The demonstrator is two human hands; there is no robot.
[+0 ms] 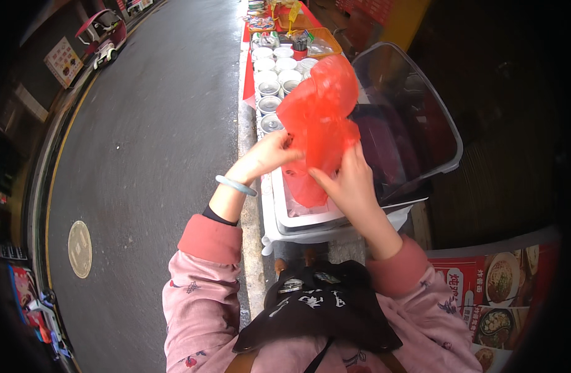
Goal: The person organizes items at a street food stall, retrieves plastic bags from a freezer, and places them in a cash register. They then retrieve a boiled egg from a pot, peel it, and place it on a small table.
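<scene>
A thin red plastic bag, crumpled and partly puffed out, is between my hands over a white-rimmed plastic bin. My left hand grips the bag's left edge between thumb and fingers. On the right, my right hand has its fingers against the bag's lower right side, with the thumb apart; whether it grips the film is unclear. The bag's lower end hangs into the bin and hides much of the inside. Beyond my left hand stand rows of lidded round tubs, partly covered by the bag.
A clear bin lid stands raised at the right. Farther along the stall are a red cup of dark utensils or straws and an orange basket. The road runs along the left, with a parked three-wheeler. A food-picture board is at lower right.
</scene>
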